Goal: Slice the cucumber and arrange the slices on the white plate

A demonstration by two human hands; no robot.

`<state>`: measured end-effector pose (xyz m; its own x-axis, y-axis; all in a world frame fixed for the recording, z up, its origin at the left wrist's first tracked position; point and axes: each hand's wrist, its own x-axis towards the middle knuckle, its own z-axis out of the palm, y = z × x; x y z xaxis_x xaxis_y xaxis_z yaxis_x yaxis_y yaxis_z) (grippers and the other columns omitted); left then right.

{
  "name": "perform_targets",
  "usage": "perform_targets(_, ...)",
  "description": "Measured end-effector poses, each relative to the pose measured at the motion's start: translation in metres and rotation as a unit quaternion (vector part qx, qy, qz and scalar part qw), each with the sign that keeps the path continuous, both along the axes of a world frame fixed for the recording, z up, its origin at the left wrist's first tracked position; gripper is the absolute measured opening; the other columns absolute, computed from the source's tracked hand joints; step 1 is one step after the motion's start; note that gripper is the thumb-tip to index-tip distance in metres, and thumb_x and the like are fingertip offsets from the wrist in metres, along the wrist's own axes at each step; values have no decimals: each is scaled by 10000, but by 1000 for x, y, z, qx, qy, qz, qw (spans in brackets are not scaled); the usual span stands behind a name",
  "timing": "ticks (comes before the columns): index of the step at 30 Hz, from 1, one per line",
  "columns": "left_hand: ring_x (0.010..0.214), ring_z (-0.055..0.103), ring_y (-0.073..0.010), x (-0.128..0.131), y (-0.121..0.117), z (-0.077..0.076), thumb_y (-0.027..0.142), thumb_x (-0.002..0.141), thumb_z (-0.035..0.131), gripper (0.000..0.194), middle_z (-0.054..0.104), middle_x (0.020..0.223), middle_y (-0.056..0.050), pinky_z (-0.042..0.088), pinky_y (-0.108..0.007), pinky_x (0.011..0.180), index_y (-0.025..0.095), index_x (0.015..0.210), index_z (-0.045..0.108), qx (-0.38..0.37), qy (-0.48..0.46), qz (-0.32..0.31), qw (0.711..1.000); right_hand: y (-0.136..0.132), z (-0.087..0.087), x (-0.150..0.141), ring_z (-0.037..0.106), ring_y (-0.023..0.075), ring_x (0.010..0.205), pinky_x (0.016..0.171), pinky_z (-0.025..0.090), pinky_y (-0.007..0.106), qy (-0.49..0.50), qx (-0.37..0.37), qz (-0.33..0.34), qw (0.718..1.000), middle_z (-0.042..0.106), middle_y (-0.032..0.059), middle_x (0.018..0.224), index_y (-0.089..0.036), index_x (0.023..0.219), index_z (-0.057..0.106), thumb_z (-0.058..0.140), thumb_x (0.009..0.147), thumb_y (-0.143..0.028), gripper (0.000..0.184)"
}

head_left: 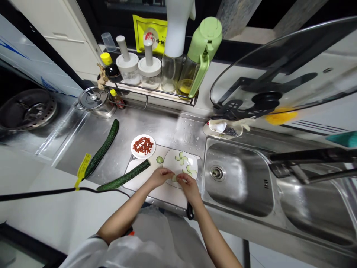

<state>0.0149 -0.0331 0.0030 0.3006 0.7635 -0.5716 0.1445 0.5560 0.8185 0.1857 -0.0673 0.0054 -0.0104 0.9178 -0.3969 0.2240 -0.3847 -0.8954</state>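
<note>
My left hand and my right hand meet over the near side of a white square plate. Pinched between their fingertips is a small pale cucumber slice. Curved green-edged cucumber pieces lie on the plate in pinwheel shapes, one group partly behind my right hand. The plate rests on a light cutting board. Left of the plate a round cucumber slice lies on the board. A cut cucumber reaches onto the board's left edge. A black knife handle pokes out below my right wrist.
A small white dish of red bits stands behind the board. A whole cucumber lies farther left, near a lidded steel pot. The sink is at the right. A rack of jars and bottles runs along the back.
</note>
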Motion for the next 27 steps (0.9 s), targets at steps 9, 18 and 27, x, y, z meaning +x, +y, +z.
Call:
perform_targets(9,479,434,-73,8,5,1,702,678,576,629,619,615,-17,217,-208,477,132,929,666,-255,-16,-42,966,-7,15,7,587,173,773,669,413,275,-90,70,83,990,671,29,801,-214,790,675,549,812,-359,194)
perform_targets(18,530,480,-69,11,10,1,359,469,825,466,575,564,37,225,-197,490,138,857,691,-225,-65,-44,971,-13,13,14,596,187,815,747,436,309,-121,118,98,981,682,41,814,-224,814,691,548,820,-335,181)
perform_targets(27,595,582,-109,20,14,-21,251,644,707,246,654,657,2,432,-232,611,132,857,674,-68,22,12,997,-16,-9,9,562,157,643,623,420,266,-85,18,-25,996,628,10,669,-191,828,630,571,756,-395,225)
